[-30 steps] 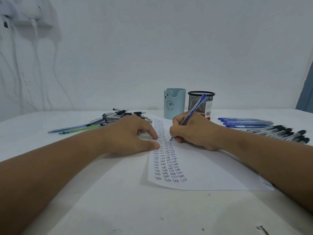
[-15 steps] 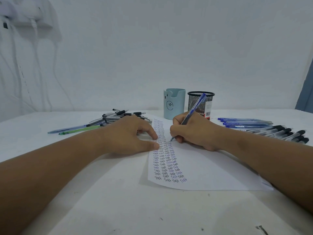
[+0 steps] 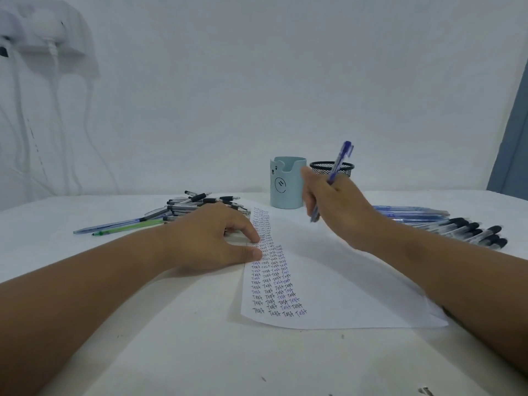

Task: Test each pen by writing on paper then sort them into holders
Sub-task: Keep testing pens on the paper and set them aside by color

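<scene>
1. I am gripping a blue pen [image 3: 333, 178] in my right hand [image 3: 334, 212], fingers curled round its barrel; the hand is raised above the sheet of paper [image 3: 337, 284], and the pen's tip is pointing down, clear of the page.
2. I am resting my left hand [image 3: 214, 238] on the white table [image 3: 171, 352] at the paper's left edge; its thumb and forefinger are lying straight and pressing on that edge, holding nothing.
3. The paper is lying flat between my forearms; columns of the word "Test", in black and blue ink, are running down its left side.
4. A light blue holder with a bear face [image 3: 287, 184] is standing beyond the paper; a black mesh holder [image 3: 331, 168] is standing just to its right, partly behind my right hand.
5. A heap of black-grip pens [image 3: 200, 204] is lying behind my left hand; a green pen [image 3: 128, 227] is sticking out from it towards the left.
6. On the right, a row of blue pens [image 3: 411, 211] is lying side by side; a row of black-capped pens [image 3: 471, 231] is lying just in front of them.
</scene>
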{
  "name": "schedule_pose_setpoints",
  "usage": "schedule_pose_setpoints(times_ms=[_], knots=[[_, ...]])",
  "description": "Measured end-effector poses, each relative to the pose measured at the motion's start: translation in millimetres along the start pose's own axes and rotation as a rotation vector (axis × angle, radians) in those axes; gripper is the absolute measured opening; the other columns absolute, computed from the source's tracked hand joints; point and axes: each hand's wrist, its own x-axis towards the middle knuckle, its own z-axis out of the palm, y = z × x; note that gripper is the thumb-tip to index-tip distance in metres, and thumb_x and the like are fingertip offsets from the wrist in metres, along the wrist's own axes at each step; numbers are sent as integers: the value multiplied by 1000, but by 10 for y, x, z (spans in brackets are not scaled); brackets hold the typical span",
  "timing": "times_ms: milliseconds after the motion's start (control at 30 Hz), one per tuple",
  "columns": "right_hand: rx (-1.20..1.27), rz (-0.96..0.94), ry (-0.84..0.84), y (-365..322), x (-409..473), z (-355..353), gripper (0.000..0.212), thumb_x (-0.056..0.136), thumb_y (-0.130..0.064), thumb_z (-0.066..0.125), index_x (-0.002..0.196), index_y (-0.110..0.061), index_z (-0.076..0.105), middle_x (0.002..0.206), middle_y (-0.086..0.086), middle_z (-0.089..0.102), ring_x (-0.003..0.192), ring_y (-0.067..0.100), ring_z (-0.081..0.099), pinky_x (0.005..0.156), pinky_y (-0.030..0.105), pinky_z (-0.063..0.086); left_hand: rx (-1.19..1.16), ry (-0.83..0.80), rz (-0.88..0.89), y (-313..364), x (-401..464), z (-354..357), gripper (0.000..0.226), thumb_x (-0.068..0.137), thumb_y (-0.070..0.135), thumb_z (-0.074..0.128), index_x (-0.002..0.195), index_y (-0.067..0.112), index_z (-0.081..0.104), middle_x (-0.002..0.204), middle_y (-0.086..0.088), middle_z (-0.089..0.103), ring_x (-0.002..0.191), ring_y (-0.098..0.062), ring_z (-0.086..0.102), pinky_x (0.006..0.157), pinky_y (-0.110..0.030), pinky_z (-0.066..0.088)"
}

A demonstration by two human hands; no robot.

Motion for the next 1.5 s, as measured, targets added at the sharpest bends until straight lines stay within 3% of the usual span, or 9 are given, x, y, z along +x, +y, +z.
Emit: schedule_pose_setpoints(times_ms=[100, 167, 300, 500, 633, 767, 1133, 1233, 1500], knots=[[-130, -142, 76, 7, 18, -114, 45, 93, -67, 44, 75, -26, 54, 55, -10, 48, 51, 15, 41, 58, 29, 35, -4, 4, -2, 1, -3, 1, 29, 78, 55, 76, 101, 39, 75, 107, 28, 68, 106, 12, 56, 93, -13, 42], [-257, -205, 53, 33, -11, -151, 37, 97, -58, 44, 90, -23, 55, 62, -4, 50, 54, 16, 41, 55, 30, 33, 3, 6, -5, -2, -2, -1, 28, 77, 57, 76, 100, 41, 74, 107, 30, 67, 105, 13, 55, 90, -12, 41], [-391, -252, 19, 71, -54, -152, 30, 105, -34, 44, 92, -19, 65, 73, 10, 64, 70, 29, 57, 66, 37, 45, 2, 4, -13, 7, -4, 0, 28, 77, 56, 76, 100, 42, 74, 107, 30, 67, 104, 16, 54, 87, -8, 39], [-306, -212, -15, 41, -64, -108, 11, 102, -20, 46, 101, -23, 57, 73, 13, 62, 65, 23, 52, 61, 36, 43, -10, 1, -11, -7, 8, 7, 29, 77, 55, 77, 101, 40, 75, 107, 31, 67, 105, 16, 56, 90, -7, 39], [-284, -203, -29, 40, -93, -100, 20, 99, -14, 47, 92, -22, 64, 68, 1, 58, 54, 15, 43, 54, 29, 37, -5, -5, -6, -21, 10, 8, 29, 77, 56, 77, 101, 40, 75, 109, 32, 67, 106, 15, 56, 94, -10, 41], [-217, -155, -60, 40, -73, -80, 32, 102, -14, 40, 90, -25, 68, 72, 6, 57, 60, 19, 44, 58, 29, 37, 8, 1, 4, -23, 19, 12, 29, 78, 54, 77, 102, 38, 75, 107, 31, 68, 105, 16, 56, 89, -6, 38], [-210, -142, -93, 29, -105, -105, 29, 96, -7, 45, 87, -16, 71, 62, -1, 49, 57, 15, 40, 57, 28, 34, -2, -9, -1, -28, 16, 4, 43, 67, 73, 69, 99, 45, 74, 107, 31, 67, 106, 10, 59, 99, -25, 47], [-235, -148, -96, 33, -102, -101, 27, 95, -7, 45, 87, -13, 71, 61, -1, 49, 56, 13, 39, 56, 28, 34, -4, -1, 3, -10, 7, 2, 31, 74, 62, 75, 98, 43, 74, 105, 32, 68, 104, 11, 59, 97, -21, 45], [-586, -198, -192, 133, 60, -361, 20, 101, -10, 50, 106, -3, 68, 94, 13, 64, 87, 29, 59, 78, 33, 45, -21, 72, 41, 28, -5, 32, 12, 85, 43, 75, 93, 35, 77, 104, 34, 66, 105, 12, 57, 90, -11, 41]])
